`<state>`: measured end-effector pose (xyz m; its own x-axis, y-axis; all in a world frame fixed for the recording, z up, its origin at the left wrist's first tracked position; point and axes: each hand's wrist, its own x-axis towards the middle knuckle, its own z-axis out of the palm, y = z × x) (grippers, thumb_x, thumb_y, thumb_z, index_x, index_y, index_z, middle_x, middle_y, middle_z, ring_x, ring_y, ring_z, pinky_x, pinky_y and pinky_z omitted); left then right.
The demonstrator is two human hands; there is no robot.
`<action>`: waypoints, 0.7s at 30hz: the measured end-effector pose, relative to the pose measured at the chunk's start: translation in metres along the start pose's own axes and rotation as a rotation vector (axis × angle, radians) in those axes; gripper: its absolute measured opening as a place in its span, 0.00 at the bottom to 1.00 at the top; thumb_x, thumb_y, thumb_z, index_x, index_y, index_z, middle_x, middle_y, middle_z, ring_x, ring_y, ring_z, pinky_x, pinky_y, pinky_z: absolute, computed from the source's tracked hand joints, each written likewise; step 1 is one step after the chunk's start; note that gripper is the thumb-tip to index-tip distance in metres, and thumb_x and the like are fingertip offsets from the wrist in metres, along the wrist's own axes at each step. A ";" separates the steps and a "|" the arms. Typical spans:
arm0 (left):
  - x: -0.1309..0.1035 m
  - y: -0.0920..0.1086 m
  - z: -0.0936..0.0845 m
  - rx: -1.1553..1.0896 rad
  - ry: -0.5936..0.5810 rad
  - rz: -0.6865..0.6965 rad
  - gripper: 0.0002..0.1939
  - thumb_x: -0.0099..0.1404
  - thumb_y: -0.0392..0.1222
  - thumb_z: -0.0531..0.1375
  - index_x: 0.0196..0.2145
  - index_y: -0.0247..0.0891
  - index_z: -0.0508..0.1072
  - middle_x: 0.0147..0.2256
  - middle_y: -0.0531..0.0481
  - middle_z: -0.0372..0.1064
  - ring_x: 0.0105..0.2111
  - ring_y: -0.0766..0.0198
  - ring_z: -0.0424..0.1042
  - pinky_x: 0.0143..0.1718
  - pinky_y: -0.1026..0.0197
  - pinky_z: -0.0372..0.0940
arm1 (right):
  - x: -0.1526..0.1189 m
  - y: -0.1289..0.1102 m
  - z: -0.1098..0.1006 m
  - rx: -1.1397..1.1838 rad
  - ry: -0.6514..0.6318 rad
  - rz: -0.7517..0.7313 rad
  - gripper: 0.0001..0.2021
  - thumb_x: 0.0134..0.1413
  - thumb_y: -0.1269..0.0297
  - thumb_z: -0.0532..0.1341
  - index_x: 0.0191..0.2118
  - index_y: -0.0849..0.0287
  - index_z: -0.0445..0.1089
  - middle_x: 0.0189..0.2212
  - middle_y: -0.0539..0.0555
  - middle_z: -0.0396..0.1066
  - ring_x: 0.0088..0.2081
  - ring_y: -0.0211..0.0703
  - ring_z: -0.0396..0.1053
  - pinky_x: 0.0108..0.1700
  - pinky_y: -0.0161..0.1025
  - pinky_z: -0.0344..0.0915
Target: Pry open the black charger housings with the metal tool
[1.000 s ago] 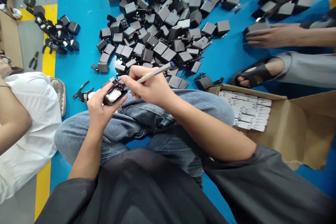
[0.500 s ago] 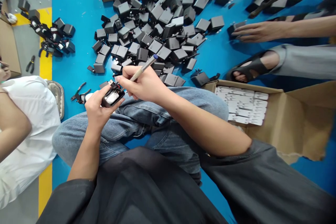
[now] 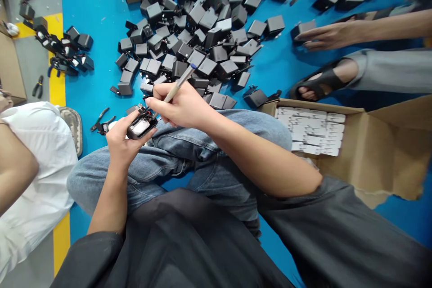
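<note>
My left hand (image 3: 122, 137) is closed around an opened black plastic case (image 3: 137, 128), tilted so that its open side faces up. Inside the case sit a white block and some thin red and dark wires. A slim pen-like tool (image 3: 180, 83), pale grey with a blue end, is held in my right hand (image 3: 182, 105) like a pen. Its lower end points at the wires by the case's edge; the tip is hidden by my fingers. Both hands are above my crossed legs in jeans.
Many dark grey cases (image 3: 199, 40) lie heaped on the blue floor ahead. A cardboard box (image 3: 354, 139) with rows of white blocks (image 3: 313, 128) stands to the right. Pliers (image 3: 99, 119) lie at left. Another person's hand (image 3: 324, 36) touches a case at right; a person in white sits left.
The view has shifted slightly. My hands keep the same hold on the case and the pen-like tool. The yellow-handled tool at upper right has gone from view.
</note>
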<state>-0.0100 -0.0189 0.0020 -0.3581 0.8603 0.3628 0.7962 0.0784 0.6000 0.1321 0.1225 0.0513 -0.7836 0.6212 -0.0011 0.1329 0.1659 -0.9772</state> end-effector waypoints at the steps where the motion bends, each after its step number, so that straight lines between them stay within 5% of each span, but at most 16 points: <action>1: 0.000 0.000 0.000 0.001 -0.006 -0.014 0.26 0.55 0.55 0.70 0.48 0.39 0.77 0.42 0.48 0.80 0.37 0.59 0.79 0.40 0.61 0.72 | 0.000 0.000 0.000 0.004 -0.004 0.004 0.19 0.60 0.75 0.57 0.20 0.57 0.53 0.12 0.42 0.57 0.19 0.30 0.56 0.26 0.32 0.53; 13: -0.002 -0.002 0.003 -0.077 -0.019 -0.074 0.28 0.54 0.55 0.71 0.48 0.39 0.77 0.42 0.48 0.80 0.39 0.58 0.80 0.43 0.60 0.74 | 0.002 0.002 -0.002 -0.041 0.008 -0.014 0.20 0.60 0.73 0.58 0.20 0.56 0.52 0.13 0.43 0.57 0.19 0.31 0.55 0.26 0.33 0.54; 21: 0.000 0.008 0.006 -0.181 0.064 -0.227 0.29 0.54 0.52 0.72 0.50 0.37 0.76 0.43 0.47 0.79 0.42 0.57 0.79 0.45 0.61 0.74 | -0.004 0.005 0.007 -0.285 0.127 -0.287 0.18 0.64 0.65 0.55 0.23 0.56 0.49 0.18 0.43 0.49 0.22 0.32 0.49 0.28 0.35 0.48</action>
<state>-0.0009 -0.0152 0.0027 -0.5517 0.7973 0.2449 0.5938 0.1692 0.7866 0.1314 0.1152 0.0447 -0.7349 0.6052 0.3062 0.0966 0.5402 -0.8360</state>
